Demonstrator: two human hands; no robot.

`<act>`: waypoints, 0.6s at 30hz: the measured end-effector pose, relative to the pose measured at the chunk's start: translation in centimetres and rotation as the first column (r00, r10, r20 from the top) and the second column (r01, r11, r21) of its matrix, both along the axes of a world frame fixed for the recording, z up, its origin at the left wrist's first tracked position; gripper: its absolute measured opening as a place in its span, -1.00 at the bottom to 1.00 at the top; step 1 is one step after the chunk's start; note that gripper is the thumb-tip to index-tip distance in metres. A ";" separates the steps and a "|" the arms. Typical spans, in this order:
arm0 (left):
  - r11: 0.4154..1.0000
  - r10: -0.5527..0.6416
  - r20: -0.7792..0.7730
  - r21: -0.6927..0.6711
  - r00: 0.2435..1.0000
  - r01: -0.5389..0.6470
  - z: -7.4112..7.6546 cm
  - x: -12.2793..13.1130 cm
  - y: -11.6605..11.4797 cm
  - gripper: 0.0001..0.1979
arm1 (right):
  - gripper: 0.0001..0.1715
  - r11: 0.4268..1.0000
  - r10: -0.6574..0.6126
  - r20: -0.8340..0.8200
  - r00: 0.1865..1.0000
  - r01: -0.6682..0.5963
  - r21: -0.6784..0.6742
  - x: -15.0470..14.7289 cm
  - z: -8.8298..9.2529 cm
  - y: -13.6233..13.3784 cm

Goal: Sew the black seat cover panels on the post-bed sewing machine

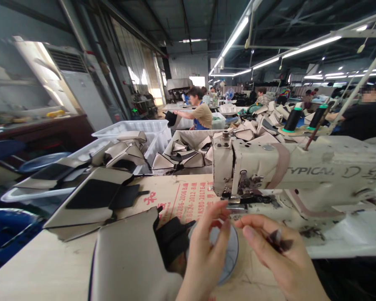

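Note:
My left hand (208, 246) is raised in front of the sewing machine (301, 167), its fingers curled towards the thumb; whatever they pinch is too fine to make out. Close by on the right, my right hand (277, 255) has its thumb and forefinger together. Tucked in that hand is a small dark pointed tool, like thread snips (280, 241). Behind my left hand lies a round dish (233, 255), partly hidden. A beige sewn piece (128, 255) with a black flap (174, 240) rests left of my hands, touched by neither.
More beige and black pieces (90, 196) lie at the left table edge. White plastic bins (159, 144) stand behind the table, one full of pieces. Black thread cones (291, 119) stand beyond the machine. A co-worker (202, 110) handles a dark piece further back.

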State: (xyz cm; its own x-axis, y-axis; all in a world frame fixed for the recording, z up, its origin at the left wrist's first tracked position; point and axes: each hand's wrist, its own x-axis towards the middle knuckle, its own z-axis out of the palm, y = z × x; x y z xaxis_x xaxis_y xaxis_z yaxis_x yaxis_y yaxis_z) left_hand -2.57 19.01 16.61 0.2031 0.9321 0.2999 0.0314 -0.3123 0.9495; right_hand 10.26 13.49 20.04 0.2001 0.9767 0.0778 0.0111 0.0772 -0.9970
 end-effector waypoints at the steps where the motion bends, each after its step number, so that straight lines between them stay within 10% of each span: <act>1: 0.998 -0.053 -0.043 0.037 0.998 0.054 -0.1 0.5 0.2 -0.63 | -0.65 0.999 0.011 0.040 0.999 -0.012 0.030 -0.2 0.0 -0.1; 6: 0.977 -0.110 -0.077 0.175 0.991 0.122 0.1 0.2 1.5 -0.94 | -0.65 0.999 -0.037 0.081 0.996 0.034 0.037 0.4 -0.7 -0.3; 12: 0.844 -0.536 0.042 0.029 0.843 0.535 0.7 -2.5 1.3 -0.96 | -0.61 0.998 -0.044 0.135 0.990 0.048 -0.027 2.2 -2.0 0.3; 18: 0.996 0.029 -0.270 0.092 0.962 -0.004 0.6 -0.6 2.6 -0.89 | -0.59 0.997 0.018 0.101 0.995 -0.010 -0.075 1.7 -4.1 0.1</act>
